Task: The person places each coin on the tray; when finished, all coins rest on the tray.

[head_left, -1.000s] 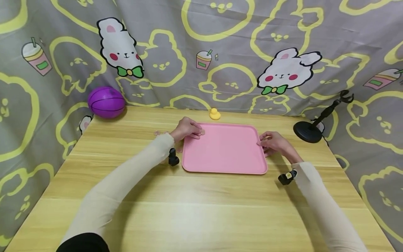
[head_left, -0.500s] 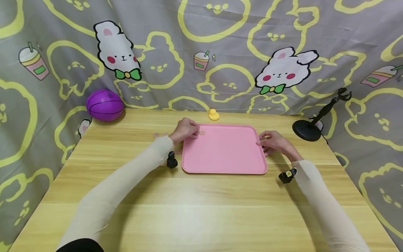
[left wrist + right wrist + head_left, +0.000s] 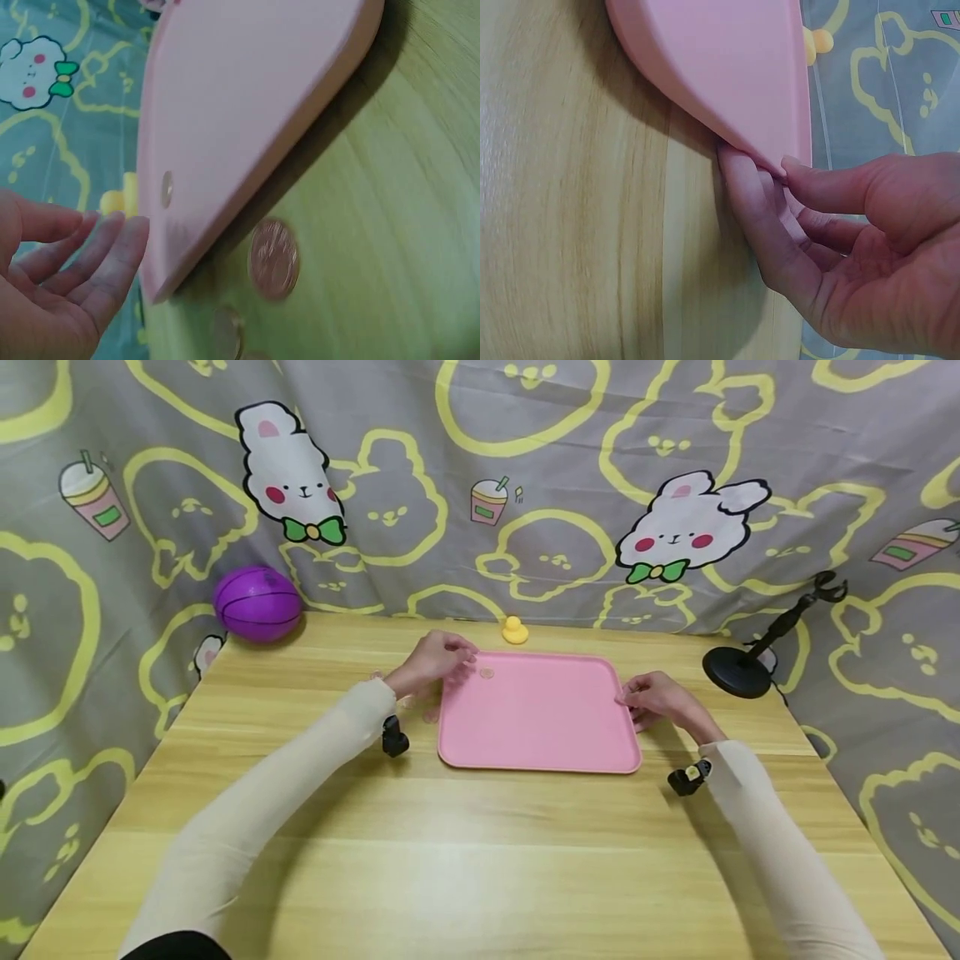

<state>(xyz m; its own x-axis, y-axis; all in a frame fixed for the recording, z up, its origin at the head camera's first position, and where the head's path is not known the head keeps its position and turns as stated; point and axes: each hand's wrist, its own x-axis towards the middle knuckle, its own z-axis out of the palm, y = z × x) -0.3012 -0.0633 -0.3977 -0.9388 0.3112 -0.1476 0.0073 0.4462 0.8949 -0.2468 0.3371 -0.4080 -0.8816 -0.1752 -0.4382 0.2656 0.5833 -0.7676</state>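
Wooden table (image 3: 480,860), left hand (image 3: 433,662) lifted off coin (image 3: 487,673), grip now relaxed, right hand (image 3: 660,700) still pinching pink tray (image 3: 540,714) rim

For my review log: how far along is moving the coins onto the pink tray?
Done: one coin lies on the pink tray. In hand: left hand is open, empty; right hand pinches the tray's edge. Left: several coins on the table beside it.

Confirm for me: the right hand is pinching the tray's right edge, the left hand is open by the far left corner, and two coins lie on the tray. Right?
Not quite: only one coin lies on the pink tray, as the head view shows. The rest stands: the right hand pinches the right edge, and the left hand is open by the far left corner.
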